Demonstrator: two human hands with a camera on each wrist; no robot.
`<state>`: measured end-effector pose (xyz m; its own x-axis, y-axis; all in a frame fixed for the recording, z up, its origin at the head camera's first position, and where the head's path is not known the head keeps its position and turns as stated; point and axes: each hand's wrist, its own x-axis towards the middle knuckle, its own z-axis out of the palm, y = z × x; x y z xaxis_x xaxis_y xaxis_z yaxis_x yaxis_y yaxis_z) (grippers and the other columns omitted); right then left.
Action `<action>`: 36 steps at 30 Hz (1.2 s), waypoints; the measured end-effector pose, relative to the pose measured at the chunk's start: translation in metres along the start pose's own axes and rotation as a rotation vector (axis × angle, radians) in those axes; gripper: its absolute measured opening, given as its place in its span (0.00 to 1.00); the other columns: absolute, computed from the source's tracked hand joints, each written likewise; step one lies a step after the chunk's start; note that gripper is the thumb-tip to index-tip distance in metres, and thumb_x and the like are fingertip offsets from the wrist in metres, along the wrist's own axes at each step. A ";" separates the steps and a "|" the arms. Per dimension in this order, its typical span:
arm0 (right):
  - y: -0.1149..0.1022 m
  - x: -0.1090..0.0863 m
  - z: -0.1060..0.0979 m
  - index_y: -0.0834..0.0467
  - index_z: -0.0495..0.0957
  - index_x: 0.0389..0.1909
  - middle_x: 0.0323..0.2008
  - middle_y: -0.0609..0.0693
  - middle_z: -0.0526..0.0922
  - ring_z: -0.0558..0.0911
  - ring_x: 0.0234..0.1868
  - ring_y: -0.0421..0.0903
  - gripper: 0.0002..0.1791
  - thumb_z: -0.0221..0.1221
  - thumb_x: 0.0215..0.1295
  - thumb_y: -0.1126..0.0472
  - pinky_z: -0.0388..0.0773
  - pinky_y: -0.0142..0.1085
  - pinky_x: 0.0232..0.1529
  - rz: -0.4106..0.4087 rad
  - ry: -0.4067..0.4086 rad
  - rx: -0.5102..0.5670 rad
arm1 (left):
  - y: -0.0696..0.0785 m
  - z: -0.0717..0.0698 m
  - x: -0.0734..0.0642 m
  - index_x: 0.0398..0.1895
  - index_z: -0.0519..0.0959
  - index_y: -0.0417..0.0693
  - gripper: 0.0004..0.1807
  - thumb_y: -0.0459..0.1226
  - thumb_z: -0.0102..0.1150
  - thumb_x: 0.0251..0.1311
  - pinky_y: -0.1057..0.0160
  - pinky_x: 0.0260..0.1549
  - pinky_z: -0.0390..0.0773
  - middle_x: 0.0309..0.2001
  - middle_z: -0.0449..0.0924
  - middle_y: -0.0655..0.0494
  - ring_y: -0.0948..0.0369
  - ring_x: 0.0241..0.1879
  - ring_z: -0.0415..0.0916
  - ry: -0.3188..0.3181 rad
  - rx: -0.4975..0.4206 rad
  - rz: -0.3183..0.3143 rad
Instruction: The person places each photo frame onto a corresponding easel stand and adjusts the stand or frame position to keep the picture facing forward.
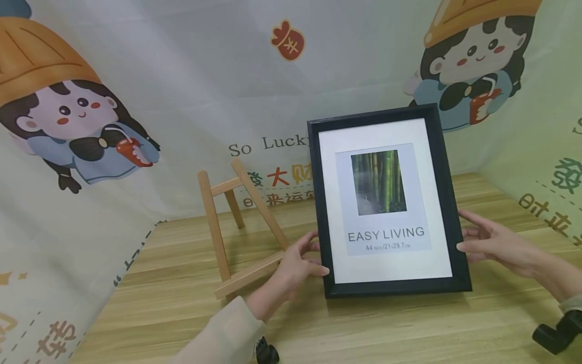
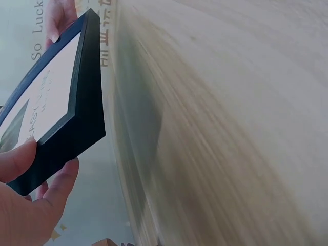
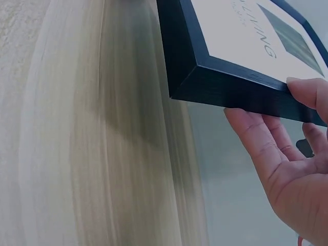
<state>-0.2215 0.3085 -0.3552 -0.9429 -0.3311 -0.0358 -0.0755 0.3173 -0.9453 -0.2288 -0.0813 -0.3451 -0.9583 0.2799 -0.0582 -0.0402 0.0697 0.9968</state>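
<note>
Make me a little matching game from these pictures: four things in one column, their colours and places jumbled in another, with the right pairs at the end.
Things
1. Easel
2. Picture frame
3. Bamboo picture
4. Pouch print

Colours and places
A. Black, gripped at both sides by fingers
B. Red, high on the backdrop
C. Light wood, standing on the tabletop
D. Mostly green, above the words EASY LIVING

Right pairs: 1-C, 2-A, 3-D, 4-B

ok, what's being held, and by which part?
The black-framed picture, by the lower half of its side edges: left hand on one, right hand on the other.
</note>
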 end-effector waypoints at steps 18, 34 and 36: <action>-0.019 0.011 0.000 0.65 0.28 0.69 0.60 0.78 0.50 0.75 0.42 0.31 0.48 0.54 0.62 0.65 0.80 0.35 0.41 -0.032 0.037 -0.047 | 0.009 -0.005 0.004 0.67 0.59 0.43 0.45 0.13 0.54 0.41 0.67 0.34 0.79 0.48 0.68 0.43 0.61 0.33 0.74 0.032 -0.023 0.060; -0.037 0.026 0.003 0.62 0.29 0.70 0.59 0.72 0.54 0.74 0.42 0.31 0.49 0.55 0.61 0.64 0.79 0.41 0.45 -0.066 0.029 -0.062 | 0.017 -0.017 0.004 0.66 0.62 0.46 0.44 0.13 0.55 0.40 0.67 0.32 0.79 0.50 0.69 0.41 0.60 0.33 0.76 0.121 0.029 0.088; -0.040 0.030 0.005 0.62 0.30 0.70 0.56 0.70 0.57 0.75 0.41 0.33 0.49 0.56 0.61 0.65 0.79 0.41 0.44 -0.075 0.025 -0.059 | 0.017 -0.020 0.003 0.66 0.62 0.45 0.44 0.13 0.56 0.40 0.66 0.33 0.80 0.51 0.69 0.41 0.59 0.34 0.76 0.137 0.037 0.088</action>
<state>-0.2450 0.2813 -0.3200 -0.9418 -0.3335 0.0428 -0.1642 0.3451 -0.9241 -0.2380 -0.0985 -0.3268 -0.9874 0.1533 0.0398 0.0535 0.0868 0.9948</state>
